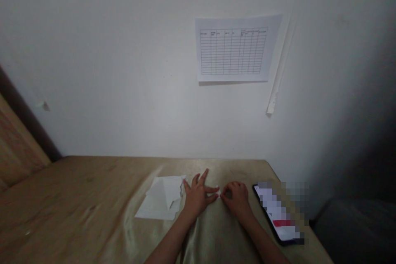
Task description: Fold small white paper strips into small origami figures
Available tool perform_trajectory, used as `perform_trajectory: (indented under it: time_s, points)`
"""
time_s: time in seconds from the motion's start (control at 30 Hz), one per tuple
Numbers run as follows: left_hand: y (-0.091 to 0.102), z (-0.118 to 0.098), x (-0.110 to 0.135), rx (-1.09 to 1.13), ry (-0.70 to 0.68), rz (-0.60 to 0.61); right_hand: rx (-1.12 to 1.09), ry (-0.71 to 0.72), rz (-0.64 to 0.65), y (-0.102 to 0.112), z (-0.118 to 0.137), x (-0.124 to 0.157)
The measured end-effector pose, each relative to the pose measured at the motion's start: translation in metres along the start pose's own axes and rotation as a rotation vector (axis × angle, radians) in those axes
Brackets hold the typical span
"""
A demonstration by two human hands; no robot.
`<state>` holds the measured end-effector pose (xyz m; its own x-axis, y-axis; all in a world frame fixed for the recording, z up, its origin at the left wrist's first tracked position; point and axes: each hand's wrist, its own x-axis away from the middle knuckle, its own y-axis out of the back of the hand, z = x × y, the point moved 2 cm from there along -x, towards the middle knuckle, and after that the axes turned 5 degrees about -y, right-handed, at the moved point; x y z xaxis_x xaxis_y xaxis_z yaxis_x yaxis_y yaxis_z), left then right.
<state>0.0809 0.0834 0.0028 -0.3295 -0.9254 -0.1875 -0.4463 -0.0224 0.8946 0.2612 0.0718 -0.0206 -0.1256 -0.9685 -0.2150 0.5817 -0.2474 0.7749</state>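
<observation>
My left hand (198, 196) lies on the tan table (77, 202) with its fingers spread, thumb and forefinger reaching right. My right hand (236, 199) is curled beside it, fingertips pinched at a tiny white bit of paper (218, 190) where the two hands meet. What exactly the pinch holds is too small to make out. A pile of folded white paper sheets (162, 203) lies just left of my left hand, touching or nearly touching its little finger.
A dark phone (276, 214) with a lit screen lies on the table right of my right hand, near the table's right edge. A printed grid sheet (235, 49) hangs on the white wall behind. A wooden panel (15, 144) stands at far left.
</observation>
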Motion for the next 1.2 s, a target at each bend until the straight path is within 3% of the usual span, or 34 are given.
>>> perform_trajectory:
  time_s: [0.3, 0.7, 0.93, 1.2]
  points:
    - [0.007, 0.003, -0.006, -0.090, 0.016, 0.123, 0.017, -0.008, 0.015, 0.003, 0.004, 0.002]
    - [-0.005, 0.009, -0.005, -0.159, -0.026, 0.022, 0.023, -0.038, 0.046, 0.002, 0.002, 0.001]
    - [-0.002, -0.003, 0.001, -0.039, -0.009, -0.051, 0.038, -0.041, 0.051, 0.000, 0.000, -0.001]
    - [0.001, -0.007, 0.000, 0.088, -0.010, 0.001, 0.035, -0.025, 0.036, -0.001, 0.000, 0.001]
